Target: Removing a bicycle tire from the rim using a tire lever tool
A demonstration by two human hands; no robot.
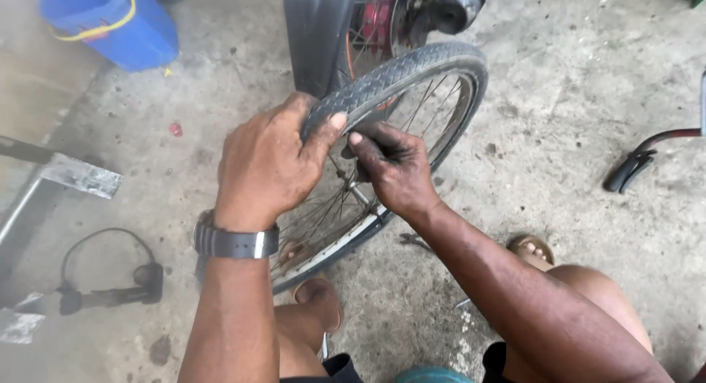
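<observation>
The floor (559, 96) is rough grey concrete, stained and pitted, with dark spots and small bits of grit across it. A small red scrap (175, 129) lies on it at the left. At the far left stands a blue bucket (118, 23) with a yellow handle. Below it, at the left edge, a flat metal plate (81, 176) juts in on a bar. Near the left lies a black pump (110, 291) with its hose looped above it. At the right edge a dark red bar ends in a black grip (629, 170) that rests on the concrete. At the far middle stands a black mudguard (312, 41) with a white plate at its top edge, and red and black machine parts beside it.

The wheel (412, 104) stands in the middle, tilted, its black treaded tyre on a spoked metal rim. Its near end sits by the person's sandalled feet (318, 298).

The left hand (268, 166), with a black watch (235, 242) on its wrist, is clamped over the top of the tyre, thumb pressed on the tread and fingers curled round the far side. The right hand (393, 170) is just beside it, fingers bent and pinching the tyre's inner edge at the rim, thumb tip close to the left thumb. The two hands are almost touching, both closed on the tyre.
</observation>
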